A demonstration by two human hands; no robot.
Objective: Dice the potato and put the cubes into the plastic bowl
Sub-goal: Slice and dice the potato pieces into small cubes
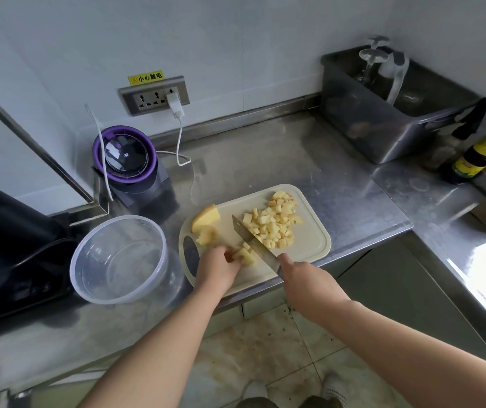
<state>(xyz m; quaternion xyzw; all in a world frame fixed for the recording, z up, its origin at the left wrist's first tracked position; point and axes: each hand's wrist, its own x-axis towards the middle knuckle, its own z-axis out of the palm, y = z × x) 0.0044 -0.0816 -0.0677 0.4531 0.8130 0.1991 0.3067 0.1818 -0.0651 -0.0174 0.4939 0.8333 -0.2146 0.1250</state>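
Observation:
A pale cutting board [309,245] lies on the steel counter. A heap of potato cubes [274,223] covers its far right part. An uncut potato wedge [205,217] and a smaller chunk [207,235] lie at its far left. My left hand [216,267] holds down a strip of potato [246,256] near the board's front. My right hand [303,279] grips the handle of a knife [253,241], whose blade rests against that strip. The clear plastic bowl [94,278] stands to the left of the board with nothing in it.
A purple-rimmed appliance [127,156] stands behind the bowl, with a white cable to the wall socket [154,95]. A black induction cooker [15,260] sits at far left. A grey bin [389,113] and sauce bottles [483,151] stand at back right. The counter edge runs just below the board.

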